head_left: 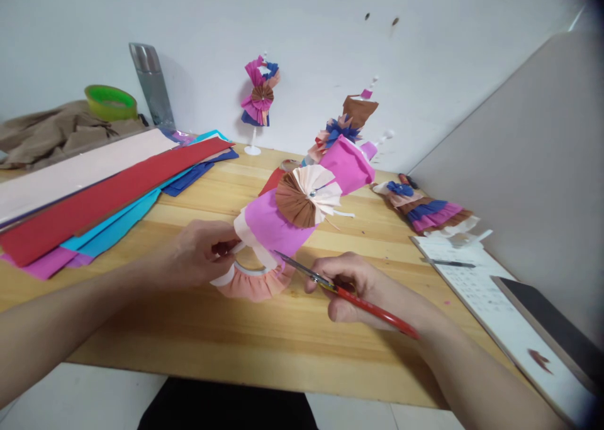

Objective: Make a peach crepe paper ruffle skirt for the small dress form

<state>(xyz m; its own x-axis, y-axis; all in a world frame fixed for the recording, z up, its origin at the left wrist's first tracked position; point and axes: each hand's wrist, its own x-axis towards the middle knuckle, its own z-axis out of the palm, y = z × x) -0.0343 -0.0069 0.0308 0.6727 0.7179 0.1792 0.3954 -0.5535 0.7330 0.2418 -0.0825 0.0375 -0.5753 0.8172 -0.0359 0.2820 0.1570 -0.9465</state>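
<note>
A small dress-form figure in a paper dress lies tilted in front of me. Its dress has a magenta top (pixel 342 165), a pleated brown-and-cream rosette (pixel 306 197), a pinkish-purple skirt (pixel 268 222) with a white band, and a peach ruffle (pixel 257 285) around the open bottom. My left hand (pixel 205 254) pinches the white edge at the left of that opening; its fingertips are partly hidden. Red-handled scissors (pixel 372 309) are in my closed right hand (pixel 353 288). Their blade tips touch or nearly touch the skirt's lower edge.
Stacked coloured crepe paper (pixel 113 194) covers the table's left side, below a tape roll (pixel 111 102) and a bottle (pixel 153 84). Another dressed form (pixel 258 99) stands by the wall. At right are a layered paper dress (pixel 434 213), a white board (pixel 472 288) and a phone (pixel 542 326).
</note>
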